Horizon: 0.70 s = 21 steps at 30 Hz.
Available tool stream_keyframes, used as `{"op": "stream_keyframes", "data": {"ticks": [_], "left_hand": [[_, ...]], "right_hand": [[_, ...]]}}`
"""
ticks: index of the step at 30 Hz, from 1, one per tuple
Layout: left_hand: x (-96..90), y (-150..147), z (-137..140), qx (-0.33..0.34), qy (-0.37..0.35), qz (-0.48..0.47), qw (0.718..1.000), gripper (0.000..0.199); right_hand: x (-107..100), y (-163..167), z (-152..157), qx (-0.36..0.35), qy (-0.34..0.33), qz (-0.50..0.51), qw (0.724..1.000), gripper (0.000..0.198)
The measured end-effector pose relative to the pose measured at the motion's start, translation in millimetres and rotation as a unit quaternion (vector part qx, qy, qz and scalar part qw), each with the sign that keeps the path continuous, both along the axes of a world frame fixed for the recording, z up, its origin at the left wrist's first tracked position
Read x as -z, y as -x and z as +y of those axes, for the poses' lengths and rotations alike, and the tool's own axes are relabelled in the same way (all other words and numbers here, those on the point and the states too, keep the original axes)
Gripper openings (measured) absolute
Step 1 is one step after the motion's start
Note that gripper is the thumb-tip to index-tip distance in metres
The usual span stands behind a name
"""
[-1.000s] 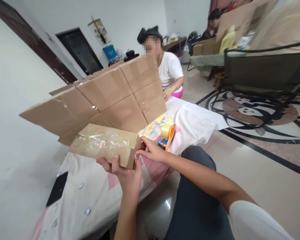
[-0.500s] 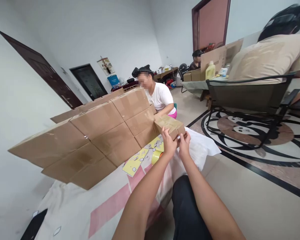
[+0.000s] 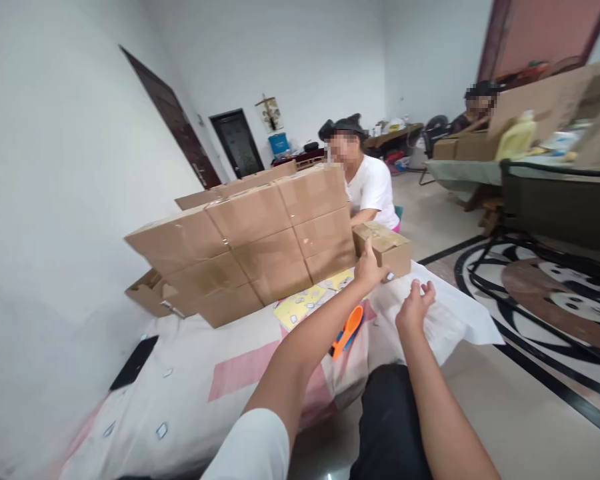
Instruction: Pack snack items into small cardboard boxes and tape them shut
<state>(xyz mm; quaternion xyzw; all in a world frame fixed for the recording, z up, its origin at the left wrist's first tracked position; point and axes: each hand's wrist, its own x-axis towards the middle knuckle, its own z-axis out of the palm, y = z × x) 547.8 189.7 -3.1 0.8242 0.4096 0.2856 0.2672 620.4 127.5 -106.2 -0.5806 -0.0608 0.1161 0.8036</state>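
A small cardboard box (image 3: 396, 259) with tape along its top rests at the right end of the cloth-covered table. My left hand (image 3: 371, 268) is against the near side of this box, index finger pointing up and thumb apart, not wrapped round it. Nearer to me, my right hand (image 3: 415, 308) hovers over the white cloth, its fingers loosely bent and apart, holding nothing. Below my left forearm lies an orange spoon-shaped thing (image 3: 351, 327) with something blue under it. A yellow patterned sheet (image 3: 300, 308) is partly covered by my left arm.
Stacked cardboard boxes (image 3: 265, 243) form a wall along the table's far side. Behind it sits a person in a white shirt (image 3: 375, 190). A black flat object (image 3: 135, 362) lies at the left. To the right stands a dark folding chair (image 3: 555, 207) on the patterned floor.
My right hand has let go of the small box and drawn back toward me. My left hand's fingers have spread. The view has turned left, and the orange spoon-shaped thing now shows more fully.
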Motion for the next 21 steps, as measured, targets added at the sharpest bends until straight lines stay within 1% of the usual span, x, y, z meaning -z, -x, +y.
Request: {"op": "stream_keyframes", "data": {"ticks": [1,2,3,4,6,8,10,11,12,13,15,16,17,18,19,20,21], "left_hand": [[-6.0,28,-10,0.014,0.001,0.011,1.000,0.066],[-10.1,62,-22,0.026,0.004,0.022,0.999,0.045],[-12.4,101,-35,0.034,0.007,0.033,0.999,0.029],[-13.1,145,-46,0.029,0.010,0.043,0.999,0.023],[-10.6,240,-65,-0.005,0.019,0.061,0.998,0.020],[-3.8,337,-73,-0.068,0.032,0.074,0.994,0.027],[7.3,427,-70,-0.167,0.029,0.080,0.982,0.033],[14.3,467,-64,-0.223,0.028,0.082,0.971,0.036],[21.9,504,-57,-0.276,0.028,0.085,0.957,0.038],[29.6,538,-48,-0.323,0.030,0.087,0.942,0.040],[44.3,595,-26,-0.403,0.038,0.091,0.910,0.041],[50.3,619,-14,-0.436,0.041,0.092,0.894,0.040],[55.3,640,-1,-0.465,0.043,0.092,0.879,0.038],[59.1,659,13,-0.490,0.044,0.091,0.866,0.034],[61.7,675,28,-0.512,0.042,0.090,0.853,0.031],[63.2,690,44,-0.530,0.037,0.090,0.842,0.031],[63.7,703,59,-0.545,0.027,0.091,0.833,0.037]], "right_hand": [[-4,1,0,-0.002,-0.003,-0.018,1.000,0.069],[-8,3,-1,0.000,-0.011,-0.046,0.999,0.062],[-12,7,-2,0.006,-0.024,-0.083,0.996,0.052],[-17,13,-4,0.015,-0.041,-0.124,0.991,0.042],[-29,30,-8,0.026,-0.069,-0.199,0.977,0.026],[-46,56,-13,-0.006,-0.072,-0.245,0.967,0.025],[-66,95,-14,-0.096,-0.050,-0.295,0.949,0.029],[-75,119,-13,-0.156,-0.037,-0.331,0.930,0.030],[-82,148,-10,-0.224,-0.025,-0.373,0.900,0.029],[-87,180,-6,-0.297,-0.015,-0.416,0.859,0.029],[-86,254,7,-0.440,-0.006,-0.484,0.756,0.033],[-80,294,16,-0.506,-0.001,-0.503,0.701,0.037],[-72,337,28,-0.560,0.002,-0.513,0.651,0.040],[-63,380,41,-0.596,0.008,-0.521,0.611,0.040],[-54,424,57,-0.619,0.013,-0.543,0.568,0.035],[-46,467,74,-0.626,0.029,-0.566,0.536,0.027],[-40,509,93,-0.625,0.051,-0.584,0.516,0.019]]}}
